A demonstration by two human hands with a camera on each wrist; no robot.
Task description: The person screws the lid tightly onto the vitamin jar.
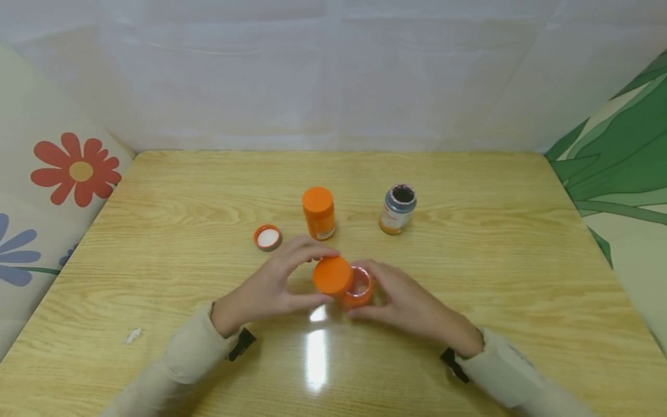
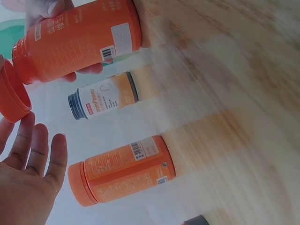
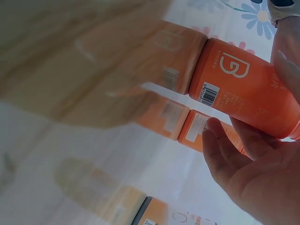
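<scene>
My left hand (image 1: 268,292) pinches an orange screw cap (image 1: 332,275) between thumb and fingers. The cap is off its bottle and held beside the mouth, partly over it in the head view. My right hand (image 1: 409,298) grips the open orange pill bottle (image 2: 77,40), which stands upright on the table. Its foil-edged mouth faces up, and what lies inside is too unclear to tell. In the right wrist view, thumb and fingers hold the orange bottle (image 3: 234,84) near its upper part.
Behind the hands stands another orange bottle (image 1: 319,214) with its cap on. To its right is an uncapped blue-grey bottle (image 1: 397,211) with a white label. A small lid (image 1: 268,237) lies upturned left of them on the wooden table (image 1: 495,260).
</scene>
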